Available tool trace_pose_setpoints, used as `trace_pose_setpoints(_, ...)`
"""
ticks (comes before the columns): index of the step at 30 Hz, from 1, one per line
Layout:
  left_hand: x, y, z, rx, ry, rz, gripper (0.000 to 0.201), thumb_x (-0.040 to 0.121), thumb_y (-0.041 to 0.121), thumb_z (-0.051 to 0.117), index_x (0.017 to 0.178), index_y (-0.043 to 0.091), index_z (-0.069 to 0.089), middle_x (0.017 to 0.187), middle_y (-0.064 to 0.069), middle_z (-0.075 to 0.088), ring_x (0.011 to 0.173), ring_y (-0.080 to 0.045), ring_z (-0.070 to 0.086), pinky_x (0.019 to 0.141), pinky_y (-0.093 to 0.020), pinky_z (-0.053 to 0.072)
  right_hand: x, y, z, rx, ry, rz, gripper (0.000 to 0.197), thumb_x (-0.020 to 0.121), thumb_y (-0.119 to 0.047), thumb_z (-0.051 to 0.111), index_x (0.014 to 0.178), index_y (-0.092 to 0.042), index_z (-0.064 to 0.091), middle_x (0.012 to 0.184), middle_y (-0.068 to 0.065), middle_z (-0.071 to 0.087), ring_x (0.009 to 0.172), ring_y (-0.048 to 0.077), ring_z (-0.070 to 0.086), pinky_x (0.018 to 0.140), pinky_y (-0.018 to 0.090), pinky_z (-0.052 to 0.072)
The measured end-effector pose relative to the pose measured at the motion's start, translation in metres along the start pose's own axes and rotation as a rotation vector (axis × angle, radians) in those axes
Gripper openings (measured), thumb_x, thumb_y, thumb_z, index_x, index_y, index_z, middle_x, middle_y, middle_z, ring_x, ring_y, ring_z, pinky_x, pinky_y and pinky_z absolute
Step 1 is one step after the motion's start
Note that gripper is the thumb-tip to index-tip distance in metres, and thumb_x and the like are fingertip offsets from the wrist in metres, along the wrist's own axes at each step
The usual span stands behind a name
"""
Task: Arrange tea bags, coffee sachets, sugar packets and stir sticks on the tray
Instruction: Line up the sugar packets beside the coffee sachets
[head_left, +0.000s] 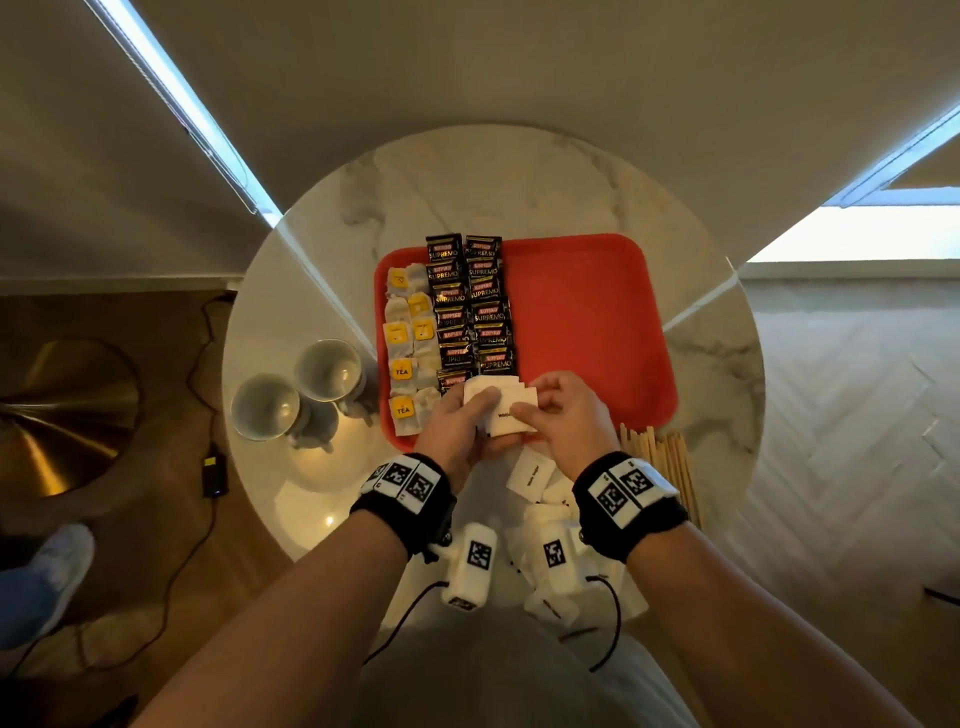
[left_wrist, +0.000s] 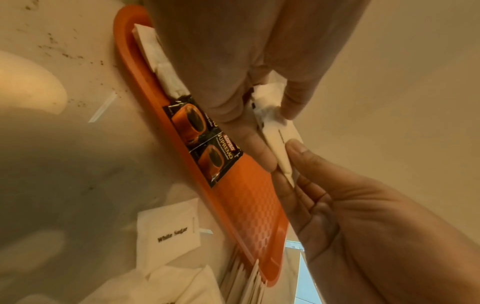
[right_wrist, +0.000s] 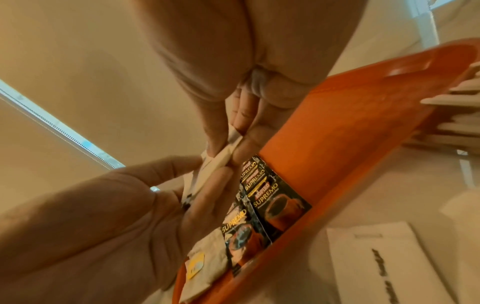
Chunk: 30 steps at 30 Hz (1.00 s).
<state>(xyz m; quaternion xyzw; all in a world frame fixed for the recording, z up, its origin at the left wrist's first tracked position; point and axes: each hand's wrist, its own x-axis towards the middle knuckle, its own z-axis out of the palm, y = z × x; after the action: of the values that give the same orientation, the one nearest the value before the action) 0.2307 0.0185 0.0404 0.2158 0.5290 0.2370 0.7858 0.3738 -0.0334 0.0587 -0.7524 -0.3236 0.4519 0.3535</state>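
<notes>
A red tray (head_left: 587, 312) lies on the round marble table (head_left: 519, 176). Tea bags (head_left: 402, 364) with yellow tags fill its left column, and black coffee sachets (head_left: 470, 306) form two columns beside them. Above the tray's near edge both hands hold a small stack of white sugar packets (head_left: 506, 408). My left hand (head_left: 457, 421) grips the stack from the left with the thumb on top. My right hand (head_left: 563, 415) pinches its right end. In the left wrist view the sugar packets (left_wrist: 276, 144) show edge-on between the fingers, as they do in the right wrist view (right_wrist: 221, 158).
Loose sugar packets (head_left: 532, 475) lie on the table near me, below the hands. Wooden stir sticks (head_left: 667, 462) lie in a bundle at the tray's near right corner. Two grey cups (head_left: 296, 389) stand left of the tray. The tray's right half is bare.
</notes>
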Motion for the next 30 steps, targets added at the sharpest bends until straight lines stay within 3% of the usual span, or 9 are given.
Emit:
trace_pose_setpoints(2,0.003,0.004,0.001,-0.004,0.031,0.033,0.031,0.100,0.014,0.057,0.130,0.006,0.056,0.124,-0.022,0.067,0.104,-0.033,0.071,0.077,-0.044,0.063,0.003,-0.005,-0.001,0.002,-0.011,-0.009,0.021,0.089,-0.014,0.076,0.104,-0.018,0.062,0.091,-0.006,0.070,0.077,0.004,0.068,0.059,0.009,0.051)
trace_pose_setpoints(4,0.007,0.007,0.002,-0.004,0.042,0.072,0.031,0.101,0.013,0.056,0.131,0.005,0.055,0.123,-0.023,0.068,0.100,-0.031,0.070,0.070,-0.035,0.063,0.011,-0.006,-0.001,-0.002,-0.022,-0.009,0.015,0.091,-0.012,0.073,0.100,-0.020,0.065,0.093,-0.004,0.070,0.083,0.009,0.071,0.066,0.014,0.056)
trace_pose_setpoints(6,0.010,0.010,0.004,0.006,0.040,0.095,0.030,0.102,0.014,0.055,0.131,0.004,0.055,0.122,-0.023,0.068,0.103,-0.034,0.070,0.073,-0.036,0.063,0.020,-0.004,-0.003,0.013,-0.039,0.016,0.014,0.092,-0.010,0.072,0.096,-0.022,0.066,0.096,0.004,0.071,0.088,0.022,0.074,0.073,0.029,0.063)
trace_pose_setpoints(8,0.013,0.014,0.007,0.007,0.059,0.103,0.028,0.102,0.015,0.054,0.129,0.006,0.056,0.118,-0.020,0.070,0.105,-0.035,0.070,0.077,-0.039,0.062,0.030,-0.002,-0.007,-0.008,-0.038,0.019,0.013,0.092,-0.012,0.072,0.095,-0.023,0.066,0.096,0.007,0.072,0.084,0.021,0.074,0.070,0.028,0.062)
trace_pose_setpoints(10,0.017,0.018,0.007,-0.019,0.093,0.108,0.023,0.103,0.016,0.054,0.124,0.009,0.058,0.111,-0.012,0.072,0.102,-0.030,0.071,0.073,-0.034,0.062,0.040,-0.004,-0.014,-0.041,-0.024,0.001,0.012,0.092,-0.014,0.072,0.094,-0.023,0.066,0.091,0.003,0.072,0.077,0.017,0.072,0.068,0.025,0.059)
trace_pose_setpoints(13,0.023,0.024,0.001,-0.067,0.121,0.119,0.018,0.102,0.015,0.055,0.120,0.012,0.060,0.107,-0.004,0.073,0.097,-0.020,0.074,0.074,-0.032,0.063,0.062,-0.007,-0.026,-0.080,0.014,0.003,0.013,0.092,-0.016,0.072,0.092,-0.026,0.065,0.087,0.000,0.072,0.075,0.016,0.071,0.076,0.036,0.062)
trace_pose_setpoints(16,0.027,0.029,-0.007,-0.068,0.124,0.116,0.022,0.102,0.016,0.055,0.124,0.014,0.058,0.111,-0.005,0.072,0.101,-0.023,0.073,0.079,-0.037,0.063,0.096,-0.010,-0.038,-0.113,0.080,0.007,0.013,0.090,-0.020,0.074,0.090,-0.030,0.065,0.090,-0.002,0.073,0.086,0.018,0.072,0.085,0.044,0.060)
trace_pose_setpoints(23,0.027,0.034,-0.022,-0.046,0.150,0.110,0.027,0.102,0.019,0.056,0.128,0.016,0.058,0.119,-0.010,0.071,0.105,-0.029,0.071,0.070,-0.033,0.061,0.186,-0.027,-0.041,-0.111,0.167,0.067,0.011,0.091,-0.021,0.071,0.101,-0.025,0.068,0.097,-0.005,0.073,0.093,0.016,0.071,0.092,0.041,0.058)
trace_pose_setpoints(30,0.026,0.035,-0.033,-0.038,0.174,0.126,0.021,0.101,0.019,0.057,0.122,0.019,0.062,0.116,-0.008,0.073,0.103,-0.029,0.072,0.070,-0.035,0.063,0.244,-0.024,-0.018,-0.171,0.141,0.091,0.015,0.089,-0.021,0.074,0.090,-0.033,0.065,0.096,-0.005,0.074,0.091,0.017,0.071,0.090,0.043,0.060)
